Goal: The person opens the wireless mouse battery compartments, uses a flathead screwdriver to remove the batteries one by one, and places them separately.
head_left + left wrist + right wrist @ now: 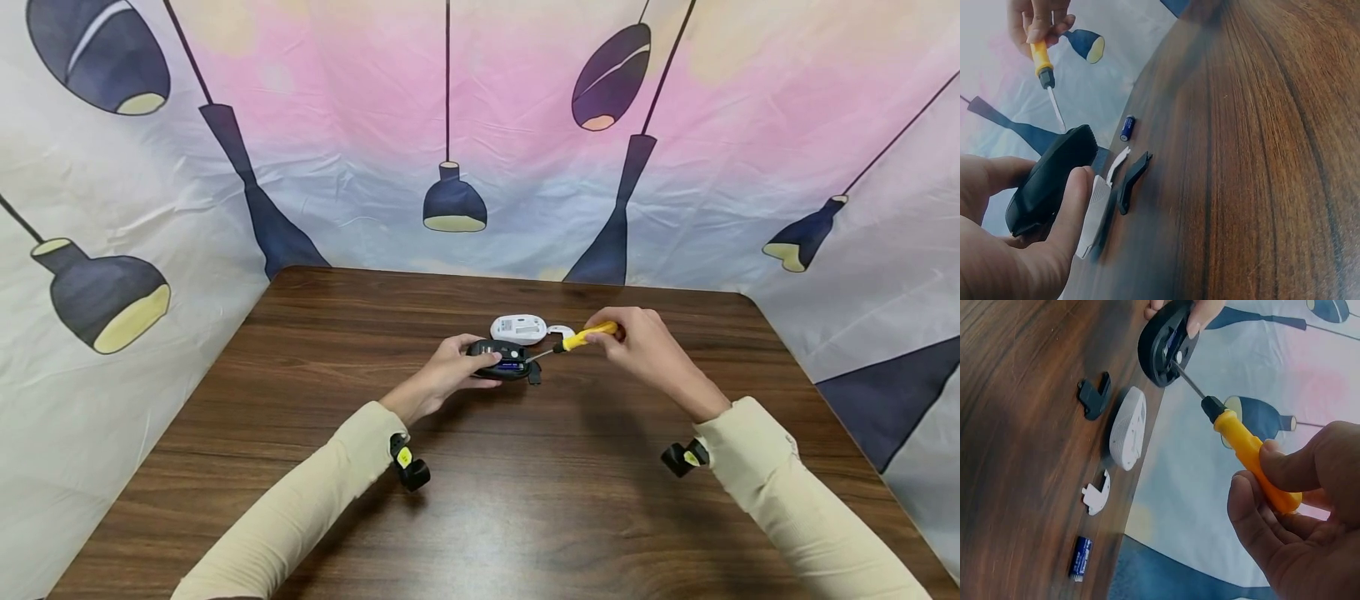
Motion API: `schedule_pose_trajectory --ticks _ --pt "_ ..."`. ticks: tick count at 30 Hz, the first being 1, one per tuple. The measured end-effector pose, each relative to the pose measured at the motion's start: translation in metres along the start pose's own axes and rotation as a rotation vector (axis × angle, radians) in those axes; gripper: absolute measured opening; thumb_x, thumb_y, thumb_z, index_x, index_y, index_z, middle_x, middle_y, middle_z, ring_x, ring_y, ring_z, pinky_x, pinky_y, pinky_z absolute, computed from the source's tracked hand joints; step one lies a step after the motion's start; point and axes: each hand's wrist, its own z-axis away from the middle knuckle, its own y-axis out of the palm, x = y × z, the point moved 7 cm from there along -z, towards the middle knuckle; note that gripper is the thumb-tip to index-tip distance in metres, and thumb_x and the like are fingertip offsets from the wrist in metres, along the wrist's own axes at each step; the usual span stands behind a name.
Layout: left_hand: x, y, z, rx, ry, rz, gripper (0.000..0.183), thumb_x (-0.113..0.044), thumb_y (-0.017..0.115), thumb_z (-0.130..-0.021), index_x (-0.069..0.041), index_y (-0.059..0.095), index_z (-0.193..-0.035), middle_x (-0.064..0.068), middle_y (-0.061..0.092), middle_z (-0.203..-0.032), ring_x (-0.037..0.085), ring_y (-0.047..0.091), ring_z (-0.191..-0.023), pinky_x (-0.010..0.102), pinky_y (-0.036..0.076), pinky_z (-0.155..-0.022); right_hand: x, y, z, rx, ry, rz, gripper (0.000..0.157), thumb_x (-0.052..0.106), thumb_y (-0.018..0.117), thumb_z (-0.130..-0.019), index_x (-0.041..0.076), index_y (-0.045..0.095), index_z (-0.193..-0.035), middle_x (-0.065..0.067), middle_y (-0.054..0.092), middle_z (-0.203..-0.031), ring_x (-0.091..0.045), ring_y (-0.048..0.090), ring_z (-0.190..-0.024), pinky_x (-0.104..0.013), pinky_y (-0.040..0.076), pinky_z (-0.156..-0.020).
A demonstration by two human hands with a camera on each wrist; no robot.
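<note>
My left hand (442, 373) grips a black computer mouse (1159, 347) with its underside turned up, the thumb lying over it. In its uncovered compartment a blue battery (512, 365) shows. My right hand (643, 346) pinches the yellow handle of a screwdriver (1244, 444) between thumb and fingers. The screwdriver's metal tip reaches to the compartment's end in the right wrist view. Behind the black mouse lies a white mouse (517, 327), also underside up. Beside it are a white battery cover (1097, 495) and a black battery cover (1094, 397).
A loose blue battery (1080, 557) lies on the brown wooden table (480, 500), past the white cover. A printed fabric backdrop (360, 192) hangs behind the table's far edge and along both sides.
</note>
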Motion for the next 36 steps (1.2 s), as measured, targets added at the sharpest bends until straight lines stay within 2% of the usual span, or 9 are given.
schedule_pose_trajectory --ticks 3,4,6,10,11,18,28,36 --pt "0.0 0.001 0.0 0.001 0.007 -0.012 0.052 -0.001 0.064 -0.098 0.008 0.04 -0.143 0.031 0.049 -0.135 0.037 0.067 -0.109 0.038 0.061 -0.087 0.004 0.003 -0.001 0.026 0.003 -0.006 0.013 0.009 0.07 -0.097 0.001 0.074 -0.106 -0.004 0.068 -0.078 -0.016 0.048 -0.056 -0.026 0.038 -0.049" --pt "0.005 -0.002 -0.006 0.017 0.027 -0.012 0.053 -0.002 0.066 -0.097 0.008 0.041 -0.142 0.031 0.05 -0.134 0.035 0.067 -0.107 0.037 0.062 -0.085 0.005 0.004 -0.001 0.031 0.004 -0.006 0.013 0.009 0.07 -0.096 0.001 0.074 -0.106 -0.004 0.068 -0.078 -0.016 0.049 -0.056 -0.026 0.039 -0.049" --pt "0.004 -0.002 -0.006 0.015 0.03 -0.023 0.053 -0.002 0.066 -0.097 0.009 0.04 -0.142 0.031 0.05 -0.134 0.035 0.068 -0.106 0.036 0.062 -0.084 0.007 0.004 -0.002 0.034 0.0 0.001 0.013 0.008 0.071 -0.095 0.001 0.075 -0.105 -0.004 0.068 -0.078 -0.015 0.048 -0.056 -0.025 0.038 -0.049" --pt "0.006 -0.002 -0.007 0.013 0.026 -0.034 0.053 -0.002 0.066 -0.097 0.008 0.04 -0.143 0.031 0.05 -0.135 0.036 0.067 -0.109 0.04 0.061 -0.088 0.012 0.007 -0.002 0.034 -0.023 0.032 0.013 0.008 0.074 -0.093 0.001 0.075 -0.104 -0.005 0.069 -0.079 -0.014 0.047 -0.055 -0.026 0.038 -0.05" --pt "0.0 0.001 -0.001 -0.005 0.007 -0.044 0.052 -0.001 0.064 -0.098 0.009 0.04 -0.143 0.031 0.05 -0.135 0.038 0.066 -0.11 0.042 0.06 -0.09 0.013 0.008 -0.003 0.034 -0.031 0.039 0.014 0.009 0.075 -0.093 0.001 0.075 -0.104 -0.006 0.069 -0.079 -0.014 0.046 -0.055 -0.026 0.038 -0.05" --pt "-0.004 -0.001 0.0 -0.037 0.017 -0.054 0.051 0.0 0.065 -0.097 0.009 0.043 -0.142 0.032 0.052 -0.134 0.038 0.066 -0.109 0.04 0.061 -0.086 0.016 0.012 -0.005 0.025 -0.042 0.043 0.015 0.006 0.075 -0.092 -0.001 0.075 -0.104 -0.012 0.074 -0.09 -0.013 0.051 -0.057 -0.028 0.043 -0.052" --pt "-0.004 -0.002 0.002 0.001 0.008 0.005 0.05 0.004 0.061 -0.098 0.013 0.041 -0.143 0.034 0.048 -0.136 0.041 0.062 -0.116 0.038 0.061 -0.086 -0.011 0.018 -0.002 0.097 0.029 -0.008 0.016 0.004 0.073 -0.093 -0.007 0.073 -0.105 -0.014 0.072 -0.092 -0.016 0.055 -0.062 -0.028 0.046 -0.054" --pt "-0.002 -0.001 0.002 0.019 -0.019 0.043 0.051 0.004 0.06 -0.098 0.014 0.037 -0.143 0.034 0.047 -0.136 0.04 0.061 -0.116 0.037 0.061 -0.087 -0.04 0.03 0.008 0.123 0.077 -0.224 0.015 0.0 0.069 -0.095 -0.009 0.07 -0.107 -0.013 0.069 -0.08 -0.028 0.064 -0.061 -0.03 0.055 -0.051"
